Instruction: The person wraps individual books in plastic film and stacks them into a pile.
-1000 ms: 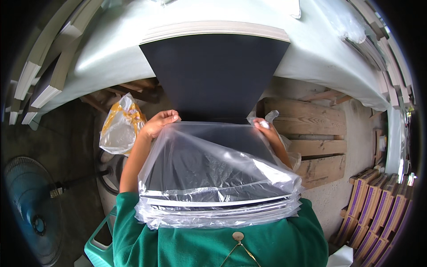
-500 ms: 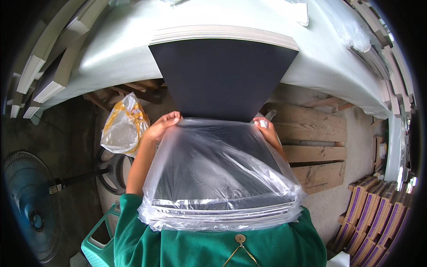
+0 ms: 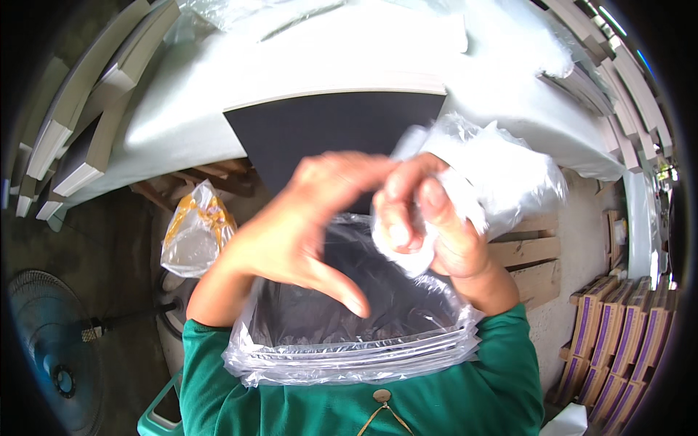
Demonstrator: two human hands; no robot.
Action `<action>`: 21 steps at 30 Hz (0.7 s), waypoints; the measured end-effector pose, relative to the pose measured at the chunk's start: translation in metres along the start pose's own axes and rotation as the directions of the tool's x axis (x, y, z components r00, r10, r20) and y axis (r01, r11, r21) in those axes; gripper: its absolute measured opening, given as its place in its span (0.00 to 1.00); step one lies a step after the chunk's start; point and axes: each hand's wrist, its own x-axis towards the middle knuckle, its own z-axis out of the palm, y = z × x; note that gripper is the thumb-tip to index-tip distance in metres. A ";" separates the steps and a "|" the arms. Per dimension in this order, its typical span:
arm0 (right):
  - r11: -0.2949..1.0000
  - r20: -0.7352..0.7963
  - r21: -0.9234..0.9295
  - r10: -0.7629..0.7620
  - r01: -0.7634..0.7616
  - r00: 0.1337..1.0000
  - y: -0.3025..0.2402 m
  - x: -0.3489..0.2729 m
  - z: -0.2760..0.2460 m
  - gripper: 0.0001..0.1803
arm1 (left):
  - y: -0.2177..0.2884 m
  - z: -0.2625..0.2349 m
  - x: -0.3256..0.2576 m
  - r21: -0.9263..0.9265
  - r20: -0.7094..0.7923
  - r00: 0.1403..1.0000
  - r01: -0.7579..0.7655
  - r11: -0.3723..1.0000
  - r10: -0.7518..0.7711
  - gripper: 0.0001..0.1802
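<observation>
A stack of large black sheets with pale edges (image 3: pixel 320 123) reaches from the white-covered table toward my body. Clear plastic film (image 3: pixel 291 316) wraps its near end, bunched in folds against my chest. Raised above the stack, my right hand (image 3: pixel 451 232) is closed around a crumpled wad of whitish clear plastic (image 3: pixel 509 174), which billows out to the right. My left hand (image 3: pixel 305 225) hovers beside it, a little blurred, thumb and fingers spread apart with nothing in them. Its fingertips come close to the right hand; whether they touch I cannot tell.
Stacked boards (image 3: pixel 87 156) line the table's left end, and more stand at the right. Below are a bag with yellow tape (image 3: pixel 196 232), a fan (image 3: pixel 62 363), a green stool (image 3: pixel 161 407), a wooden pallet (image 3: pixel 534 280) and piled purple-striped boxes (image 3: pixel 618 341).
Both hands have left the film's far edge and risen above the stack. The left has opened; the right now lifts a large wad of plastic. The sheets' far edge shows lower and narrower.
</observation>
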 end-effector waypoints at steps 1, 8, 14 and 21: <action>1.000 -0.067 -0.001 -0.029 0.029 0.997 -0.004 0.009 0.005 0.18 | 0.004 0.009 0.003 0.092 0.101 0.995 -0.026 0.995 0.016 0.34; 0.866 -0.387 -0.307 -0.492 0.394 0.780 -0.010 0.026 -0.037 0.14 | -0.013 0.025 -0.004 0.408 -0.443 0.892 0.111 0.906 0.090 0.18; -0.437 0.541 -0.839 -0.731 -0.323 -0.417 -0.133 -0.053 -0.066 0.17 | -0.041 0.035 -0.009 0.162 0.327 0.853 0.373 0.914 -0.406 0.15; 0.320 -0.724 -0.690 -0.296 -0.649 0.623 0.000 -0.118 -0.132 0.20 | -0.137 0.104 -0.014 0.238 0.758 0.514 0.354 0.904 -0.401 0.39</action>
